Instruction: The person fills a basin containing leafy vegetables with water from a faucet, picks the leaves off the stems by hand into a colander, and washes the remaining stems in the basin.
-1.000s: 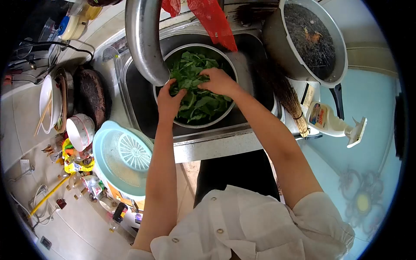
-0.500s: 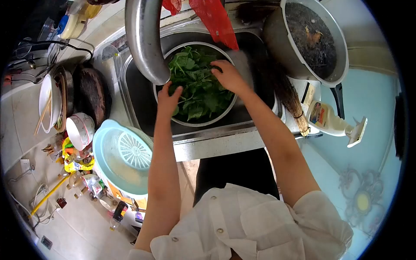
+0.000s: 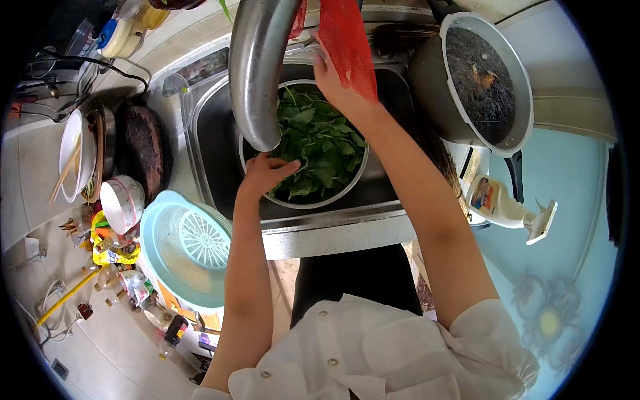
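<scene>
A round basin point(image 3: 366, 175) sits in the metal sink point(image 3: 263, 212), heaped with leafy greens point(image 3: 320, 150). My left hand point(image 3: 267, 175) rests at the left side of the basin, thumb over the leaves and fingers apart; part of it lies under the spout. The curved steel faucet point(image 3: 257, 80) hangs over the basin's left part. Beyond the basin, my right hand point(image 3: 339, 85) reaches up toward the faucet's base. A red mesh bag point(image 3: 350, 50) hangs across it and hides part of it. Its visible fingers are stretched out; whether they touch anything is unclear.
On the right stand a large pot point(image 3: 427, 80) of dark liquid, a straw brush and a white spray bottle point(image 3: 497, 200). Left of the sink are a light blue basin point(image 3: 160, 233), a patterned bowl point(image 3: 122, 203), a white bowl point(image 3: 72, 167) and a dark round board point(image 3: 143, 147).
My right hand has left the greens and moved up to the red mesh bag near the faucet's base. My left hand stays at the basin's left side. The view has shifted slightly.
</scene>
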Demonstrator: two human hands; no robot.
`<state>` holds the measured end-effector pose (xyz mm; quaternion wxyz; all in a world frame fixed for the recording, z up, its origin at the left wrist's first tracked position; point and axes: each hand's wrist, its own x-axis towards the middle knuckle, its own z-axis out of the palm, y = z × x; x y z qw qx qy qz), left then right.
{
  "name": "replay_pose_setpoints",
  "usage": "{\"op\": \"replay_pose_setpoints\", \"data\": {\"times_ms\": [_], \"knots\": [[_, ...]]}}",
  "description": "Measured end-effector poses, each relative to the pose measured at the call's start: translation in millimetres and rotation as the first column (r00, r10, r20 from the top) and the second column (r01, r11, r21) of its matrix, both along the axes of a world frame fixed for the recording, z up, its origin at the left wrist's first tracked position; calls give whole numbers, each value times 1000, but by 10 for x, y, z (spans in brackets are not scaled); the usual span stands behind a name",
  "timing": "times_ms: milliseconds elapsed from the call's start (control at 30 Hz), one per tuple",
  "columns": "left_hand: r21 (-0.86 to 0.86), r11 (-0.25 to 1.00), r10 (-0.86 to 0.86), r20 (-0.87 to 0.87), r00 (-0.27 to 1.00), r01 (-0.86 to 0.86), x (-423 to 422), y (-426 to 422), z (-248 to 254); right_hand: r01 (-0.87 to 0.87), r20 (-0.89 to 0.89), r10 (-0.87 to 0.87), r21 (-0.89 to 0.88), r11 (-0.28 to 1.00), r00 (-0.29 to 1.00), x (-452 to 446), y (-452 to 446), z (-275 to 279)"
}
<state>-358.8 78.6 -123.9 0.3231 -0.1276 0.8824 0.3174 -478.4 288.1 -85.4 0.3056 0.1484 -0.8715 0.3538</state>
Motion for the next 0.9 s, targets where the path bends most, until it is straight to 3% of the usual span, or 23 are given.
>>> {"op": "replay_pose_setpoints", "data": {"times_ms": [33,100,167,200,267,400,467,500,533,600,667,733,767,833,867,900], "knots": [[-31,998,-55,-29,998,54,4,-19,-61,-1,2,1,2,1000,1000,-56,-22,26],[-63,993,-102,-51,994,98,34,-19,-27,-3,199,-18,101,995,980,-129,-89,47],[-307,935,-299,-424,855,175,2,93,208,-3,219,-23,119,993,975,-257,-169,-175],[-307,936,-297,-423,856,173,-12,125,167,2,238,-36,139,990,971,-291,-191,-254],[-161,977,22,-575,818,-139,-115,185,-25,-14,239,-32,187,982,971,-347,-205,-314],[-192,977,-49,-635,771,-96,-274,215,-530,-9,321,-8,51,999,947,-389,-236,-399],[-450,887,-420,-682,599,109,-347,69,-621,3,334,-25,66,998,942,-298,-242,-375],[-597,799,-524,-637,566,67,-398,-22,-646,-21,293,3,57,998,956,-238,-229,-385],[-600,797,-526,-632,569,70,-384,-98,-662,-46,248,32,48,998,968,-183,-214,-388],[-576,815,-429,-525,735,64,-383,-206,-657,-64,290,53,27,998,956,-57,-174,-365],[-543,839,-360,-498,789,39,-341,-138,-358,-74,329,68,5,997,942,-26,-171,-357],[-416,906,-195,-569,799,-76,-261,2,82,2,319,1,-10,1000,948,-28,-191,-361],[-416,906,-199,-568,799,-70,-208,37,236,7,321,-3,-10,1000,947,-14,-202,-350],[-272,955,-106,-685,721,-118,-120,68,443,0,315,67,-206,979,947,25,-240,-296],[-273,955,-107,-686,720,-118,-79,60,425,0,313,67,-207,978,947,107,-231,-269],[-72,974,117,-656,746,-216,-39,39,374,18,381,82,-253,967,921,244,-214,-242]]}}
